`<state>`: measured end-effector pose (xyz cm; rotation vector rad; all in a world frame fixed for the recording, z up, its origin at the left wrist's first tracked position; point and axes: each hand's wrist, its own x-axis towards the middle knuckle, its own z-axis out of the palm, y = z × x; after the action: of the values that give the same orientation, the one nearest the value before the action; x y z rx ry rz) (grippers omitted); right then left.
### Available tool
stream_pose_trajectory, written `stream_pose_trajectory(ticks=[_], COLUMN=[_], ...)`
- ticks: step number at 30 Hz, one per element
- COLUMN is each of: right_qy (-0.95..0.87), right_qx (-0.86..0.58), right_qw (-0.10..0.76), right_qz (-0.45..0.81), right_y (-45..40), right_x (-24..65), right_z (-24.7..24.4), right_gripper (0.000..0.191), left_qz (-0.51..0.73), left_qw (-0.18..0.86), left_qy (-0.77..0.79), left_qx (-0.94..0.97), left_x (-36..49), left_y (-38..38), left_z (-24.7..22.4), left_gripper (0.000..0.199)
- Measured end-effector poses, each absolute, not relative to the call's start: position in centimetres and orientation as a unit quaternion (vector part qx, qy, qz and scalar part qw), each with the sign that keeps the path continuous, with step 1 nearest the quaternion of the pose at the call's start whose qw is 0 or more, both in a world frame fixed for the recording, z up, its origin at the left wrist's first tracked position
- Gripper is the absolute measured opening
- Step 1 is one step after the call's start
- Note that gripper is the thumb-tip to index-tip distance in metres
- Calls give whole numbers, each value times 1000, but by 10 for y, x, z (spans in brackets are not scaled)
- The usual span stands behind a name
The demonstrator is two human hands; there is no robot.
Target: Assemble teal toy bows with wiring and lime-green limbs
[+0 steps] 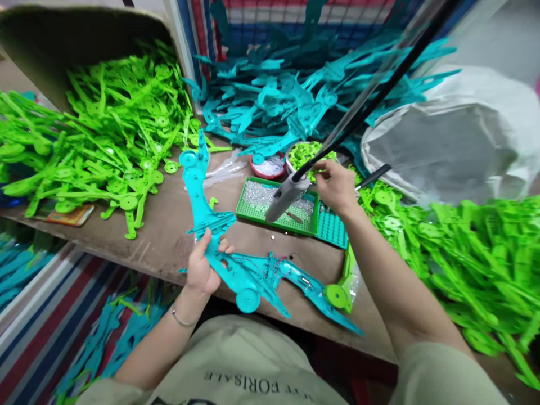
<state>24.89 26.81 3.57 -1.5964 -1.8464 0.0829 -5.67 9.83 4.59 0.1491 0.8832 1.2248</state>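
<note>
Teal, long, curved plastic part point(194, 185) slants from upper left to lower right, its middle clasped by the left hand point(201, 269), the nearer one. Rightward, past the green rectangular tray point(253, 220), the right hand point(340, 185) curls beside the white bowl point(288, 164) of lime-green pieces; whether it pinches anything, I cannot tell.

Head cam, looking fwd & down over both hands point(204, 269).

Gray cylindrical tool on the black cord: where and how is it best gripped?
Around its middle, probably from the near left: the gray cylindrical tool slants down with that flank exposed, while the black cord and right hand crowd its upper end.
</note>
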Motion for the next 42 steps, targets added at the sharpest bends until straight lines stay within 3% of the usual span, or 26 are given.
stream_pose_trajectory(ticks=[7,12,21,26,42], right_qy=[-700,-670,-736,-746,-764], right_qx=[-610,-647,-491,-488,-466], right_qw=[367,335,332,342,355], right_qz=[47,139,327,298,270], right_y=[168,104,32,24,28], right_x=[273,266,211,190,183], right_z=[13,4,37,27,27], right_gripper=[22,17,22,10,14], left_qz=[573,581,631,617,630], left_qw=[686,676,615,624,620], left_qy=[449,452,472,477,463], left_qx=[-3,15,40,39,55], left_x=[-27,-24,-15,-15,-10], left_y=[99,95,97,96,95], left_z=[44,33,20,18,28], left_gripper=[22,26,25,28,28])
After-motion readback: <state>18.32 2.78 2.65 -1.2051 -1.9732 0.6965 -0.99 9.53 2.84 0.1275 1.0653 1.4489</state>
